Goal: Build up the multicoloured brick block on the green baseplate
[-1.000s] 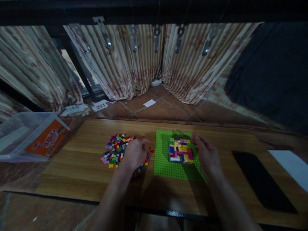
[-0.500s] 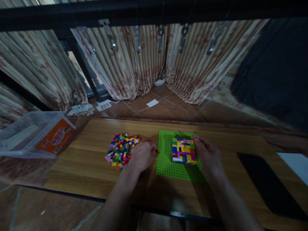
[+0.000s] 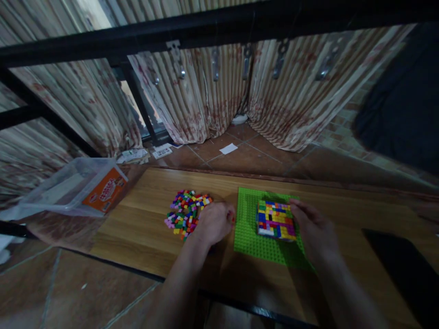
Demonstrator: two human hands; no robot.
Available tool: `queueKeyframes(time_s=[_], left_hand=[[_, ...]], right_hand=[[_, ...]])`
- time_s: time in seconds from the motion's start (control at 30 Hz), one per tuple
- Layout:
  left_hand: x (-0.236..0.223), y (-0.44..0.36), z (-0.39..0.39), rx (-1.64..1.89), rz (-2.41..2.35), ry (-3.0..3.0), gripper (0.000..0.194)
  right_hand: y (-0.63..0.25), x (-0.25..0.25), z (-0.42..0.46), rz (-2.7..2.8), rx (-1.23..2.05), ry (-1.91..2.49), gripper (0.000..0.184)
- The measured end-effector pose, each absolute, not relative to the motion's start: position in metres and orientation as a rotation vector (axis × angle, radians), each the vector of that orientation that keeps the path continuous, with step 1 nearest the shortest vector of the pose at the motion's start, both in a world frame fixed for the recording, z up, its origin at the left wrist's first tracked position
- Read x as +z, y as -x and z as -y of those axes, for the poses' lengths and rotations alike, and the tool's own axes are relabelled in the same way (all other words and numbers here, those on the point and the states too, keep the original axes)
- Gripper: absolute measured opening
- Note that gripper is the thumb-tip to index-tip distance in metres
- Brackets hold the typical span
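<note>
Block (image 3: 277, 220) of coloured bricks sits on the green plate (image 3: 247, 244), which lies on the bench (image 3: 137, 219). The right hand (image 3: 317, 233) is at the block's far right corner, fingers close together; whether they clamp it, I cannot tell. Between plate and pile (image 3: 180, 224), the left hand (image 3: 214, 221) has its fingers curled near a red brick (image 3: 233, 220); blur hides whether they grip it. A light steadying touch and a square pinch by the brick's sides would probably serve best.
</note>
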State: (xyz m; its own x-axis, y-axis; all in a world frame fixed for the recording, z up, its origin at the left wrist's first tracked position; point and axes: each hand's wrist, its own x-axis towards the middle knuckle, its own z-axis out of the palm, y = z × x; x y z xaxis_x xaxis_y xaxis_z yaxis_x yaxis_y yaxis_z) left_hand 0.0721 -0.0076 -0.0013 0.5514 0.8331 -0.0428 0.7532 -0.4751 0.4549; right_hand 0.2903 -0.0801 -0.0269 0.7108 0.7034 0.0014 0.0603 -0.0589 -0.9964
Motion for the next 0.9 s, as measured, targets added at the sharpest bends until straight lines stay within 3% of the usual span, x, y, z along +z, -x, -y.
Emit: queueKeyframes(time_s=[0.27,0.5,0.63,0.9], left_hand=[[0.009,-0.045,-0.001,0.285,-1.314,-2.301,0.018],[0.012,0.019,-0.028,0.864,-1.88,-1.826,0.025],[0.0,0.047,-0.038,0.961,-1.899,-1.692,0.033],[-0.032,0.05,-0.055,0.875,-1.511,-2.048,0.04]], right_hand=[[-0.296,-0.027,0.083,0.676,0.529,1.791,0.038],[-0.27,-0.005,0.099,1.081,-0.041,1.765,0.035],[-0.214,0.007,0.101,1.3,0.221,1.617,0.026],[-0.155,-0.025,0.007,1.651,0.626,1.542,0.044]])
